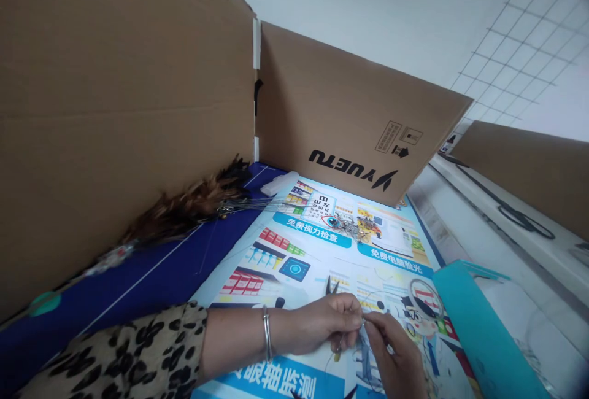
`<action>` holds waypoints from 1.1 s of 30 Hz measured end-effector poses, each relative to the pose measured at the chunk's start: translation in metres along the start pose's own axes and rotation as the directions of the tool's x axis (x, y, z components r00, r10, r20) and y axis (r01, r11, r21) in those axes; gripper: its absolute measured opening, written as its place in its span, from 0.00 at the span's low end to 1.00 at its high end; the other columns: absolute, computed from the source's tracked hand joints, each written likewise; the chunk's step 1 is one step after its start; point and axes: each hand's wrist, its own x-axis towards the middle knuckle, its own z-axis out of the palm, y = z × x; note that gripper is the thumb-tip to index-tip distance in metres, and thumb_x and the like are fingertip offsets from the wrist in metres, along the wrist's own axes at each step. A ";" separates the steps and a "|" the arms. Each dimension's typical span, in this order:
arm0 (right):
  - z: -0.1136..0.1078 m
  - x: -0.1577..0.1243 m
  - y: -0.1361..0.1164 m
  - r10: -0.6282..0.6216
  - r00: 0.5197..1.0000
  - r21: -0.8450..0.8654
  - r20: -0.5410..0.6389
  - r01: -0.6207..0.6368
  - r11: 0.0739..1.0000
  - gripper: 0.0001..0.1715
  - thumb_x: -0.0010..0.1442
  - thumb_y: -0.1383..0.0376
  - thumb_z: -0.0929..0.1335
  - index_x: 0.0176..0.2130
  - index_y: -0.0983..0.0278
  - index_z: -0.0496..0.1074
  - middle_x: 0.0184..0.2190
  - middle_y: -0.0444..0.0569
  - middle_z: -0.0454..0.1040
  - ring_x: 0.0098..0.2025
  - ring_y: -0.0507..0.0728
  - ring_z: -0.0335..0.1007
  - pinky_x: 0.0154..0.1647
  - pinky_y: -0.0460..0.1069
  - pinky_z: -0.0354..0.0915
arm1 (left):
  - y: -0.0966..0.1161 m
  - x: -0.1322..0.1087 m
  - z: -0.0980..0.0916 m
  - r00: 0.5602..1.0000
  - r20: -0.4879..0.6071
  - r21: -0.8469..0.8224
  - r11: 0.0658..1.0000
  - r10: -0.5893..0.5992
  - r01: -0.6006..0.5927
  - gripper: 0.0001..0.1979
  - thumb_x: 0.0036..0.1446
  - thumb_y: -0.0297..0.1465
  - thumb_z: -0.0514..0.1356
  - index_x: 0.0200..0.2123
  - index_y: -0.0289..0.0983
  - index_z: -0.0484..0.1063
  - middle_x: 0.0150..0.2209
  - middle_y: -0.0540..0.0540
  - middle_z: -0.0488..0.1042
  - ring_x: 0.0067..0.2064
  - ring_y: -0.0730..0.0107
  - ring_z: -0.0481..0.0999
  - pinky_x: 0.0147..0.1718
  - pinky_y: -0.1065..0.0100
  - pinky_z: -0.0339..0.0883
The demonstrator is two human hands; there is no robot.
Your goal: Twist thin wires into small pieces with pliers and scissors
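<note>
From where I stand, thin wire [363, 323] sits btwn L hand [340, 320] & R hand [394, 350], over the poster [322, 259]; looks v. light, springy, prob. easy to kink, so best pinched nr its end. Both hands pinched narrow on it; exact grip too small to tell. Dark pointed tool [328, 286] just beyond L hand, feathers [172, 209] well apart

Leopard-print sleeve [138, 347] — silvery bangle [267, 334]

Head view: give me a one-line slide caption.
Left hand and right hand pinch a small indistinct piece over an eye-test poster; brown feathers lie beside a cardboard panel.
</note>
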 end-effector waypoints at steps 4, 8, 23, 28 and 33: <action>-0.005 0.002 -0.006 -0.017 1.000 -0.009 0.016 0.017 1.000 0.10 0.62 0.63 0.62 0.34 0.63 0.71 0.28 0.47 0.74 0.29 0.52 0.72 0.30 0.42 0.68 | -0.002 -0.001 0.001 1.000 0.020 0.015 1.000 -0.012 0.012 0.12 0.50 0.36 0.62 0.32 0.36 0.64 0.18 0.53 0.69 0.17 0.78 0.62 0.16 0.75 0.51; -0.009 0.004 -0.006 -0.110 0.994 -0.054 0.004 0.111 0.992 0.09 0.61 0.64 0.63 0.35 0.62 0.72 0.27 0.48 0.75 0.30 0.53 0.73 0.29 0.44 0.69 | 0.002 -0.002 0.002 0.999 0.047 0.072 0.997 0.007 -0.011 0.10 0.51 0.36 0.60 0.30 0.36 0.64 0.15 0.55 0.65 0.15 0.79 0.58 0.15 0.74 0.49; -0.015 0.003 0.008 -0.363 0.930 -0.169 0.063 0.369 0.914 0.09 0.60 0.68 0.63 0.37 0.60 0.72 0.27 0.48 0.76 0.28 0.54 0.74 0.26 0.44 0.70 | 0.048 -0.017 0.012 0.979 0.112 0.988 0.083 0.170 -0.127 0.07 0.57 0.33 0.53 0.30 0.40 0.69 0.25 0.50 0.72 0.26 0.68 0.69 0.24 0.71 0.54; -0.013 0.005 0.004 -0.337 0.940 -0.132 0.058 0.342 0.930 0.10 0.60 0.68 0.63 0.35 0.59 0.73 0.27 0.47 0.76 0.29 0.54 0.75 0.27 0.44 0.71 | 0.053 -0.025 0.015 0.929 0.305 0.908 -0.358 0.210 -0.217 0.03 0.54 0.29 0.54 0.33 0.39 0.66 0.24 0.46 0.74 0.24 0.63 0.70 0.20 0.68 0.51; -0.012 0.005 0.000 -0.267 0.962 -0.090 0.059 0.272 0.958 0.10 0.61 0.65 0.62 0.33 0.60 0.73 0.25 0.47 0.75 0.26 0.53 0.73 0.25 0.44 0.70 | 0.064 -0.028 0.015 0.889 0.413 0.860 -0.403 0.195 -0.312 0.03 0.52 0.26 0.55 0.30 0.39 0.64 0.23 0.47 0.73 0.24 0.64 0.70 0.21 0.68 0.53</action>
